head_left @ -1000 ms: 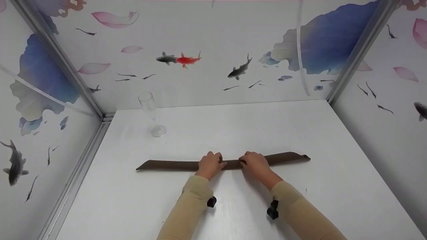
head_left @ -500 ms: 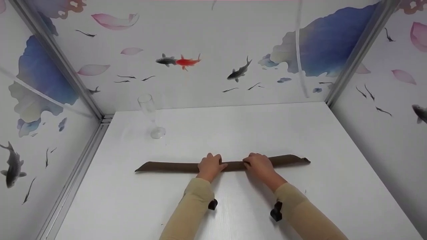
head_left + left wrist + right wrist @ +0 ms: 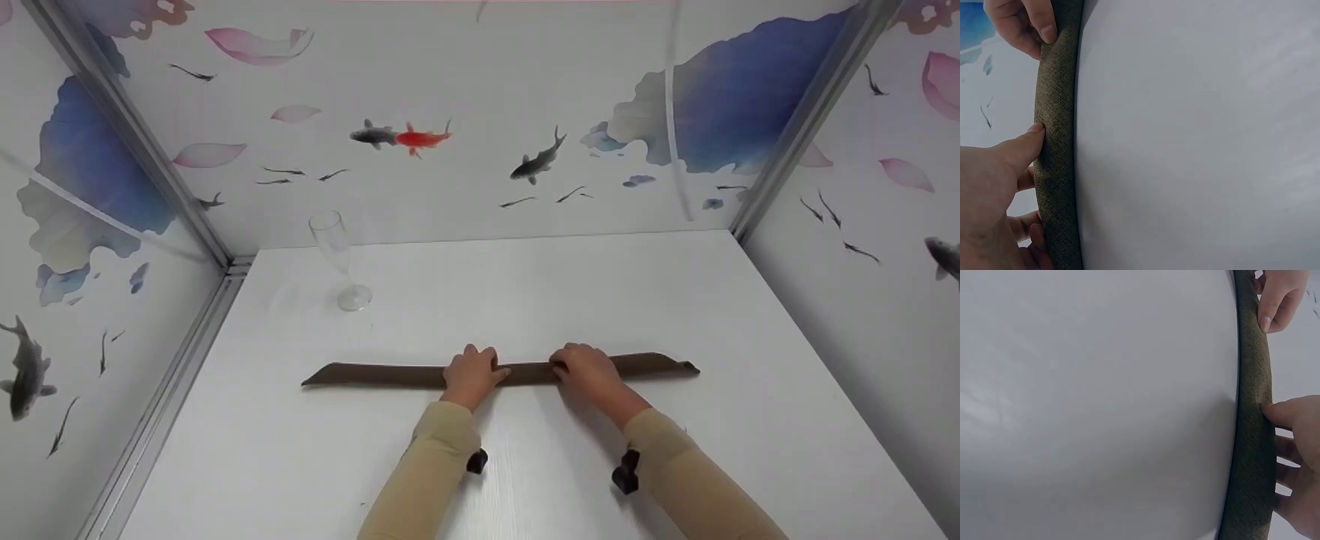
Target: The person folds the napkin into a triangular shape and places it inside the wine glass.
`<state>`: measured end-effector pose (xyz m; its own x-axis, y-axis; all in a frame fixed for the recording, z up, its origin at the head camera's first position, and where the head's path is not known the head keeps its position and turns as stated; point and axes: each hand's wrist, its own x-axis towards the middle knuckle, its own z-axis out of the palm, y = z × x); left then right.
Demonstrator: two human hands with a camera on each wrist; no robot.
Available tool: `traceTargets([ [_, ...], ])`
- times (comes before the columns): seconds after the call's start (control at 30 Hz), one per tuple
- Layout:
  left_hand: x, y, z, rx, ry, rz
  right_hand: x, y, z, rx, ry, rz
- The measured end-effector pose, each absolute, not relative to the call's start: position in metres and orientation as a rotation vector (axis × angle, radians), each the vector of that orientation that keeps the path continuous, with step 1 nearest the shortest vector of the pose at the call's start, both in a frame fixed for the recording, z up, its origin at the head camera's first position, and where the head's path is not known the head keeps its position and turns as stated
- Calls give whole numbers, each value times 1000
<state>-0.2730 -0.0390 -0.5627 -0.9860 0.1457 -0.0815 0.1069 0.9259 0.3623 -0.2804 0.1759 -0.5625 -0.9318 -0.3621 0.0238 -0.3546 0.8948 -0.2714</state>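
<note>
A brown woven cloth (image 3: 390, 376), rolled into a long narrow strip with slanted ends, lies across the white table. My left hand (image 3: 469, 379) grips it just left of its middle, fingers over the far side and thumb on the near side. A short way to the right, my right hand (image 3: 592, 375) holds the same cloth roll. The left wrist view shows the left thumb pressed on the edge of the roll (image 3: 1058, 101), with fingers on its other side. From the right wrist, the right thumb and fingers sit along the roll (image 3: 1255, 377) too; parts of the fingertips are hidden behind it.
A clear stemmed flute glass (image 3: 354, 298) stands upright at the back left of the table (image 3: 570, 292). White panels (image 3: 480, 75) printed with fish and petals close off the back and both sides.
My right hand has slid slightly right along the cloth roll, widening the gap between the hands. My left hand keeps its place on the roll.
</note>
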Motion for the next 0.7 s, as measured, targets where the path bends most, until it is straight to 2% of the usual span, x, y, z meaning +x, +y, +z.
traceTargets([
  [0.7, -273, -41, -563, 215, 2995, 547, -281, 205, -566, -751, 3032, -435],
])
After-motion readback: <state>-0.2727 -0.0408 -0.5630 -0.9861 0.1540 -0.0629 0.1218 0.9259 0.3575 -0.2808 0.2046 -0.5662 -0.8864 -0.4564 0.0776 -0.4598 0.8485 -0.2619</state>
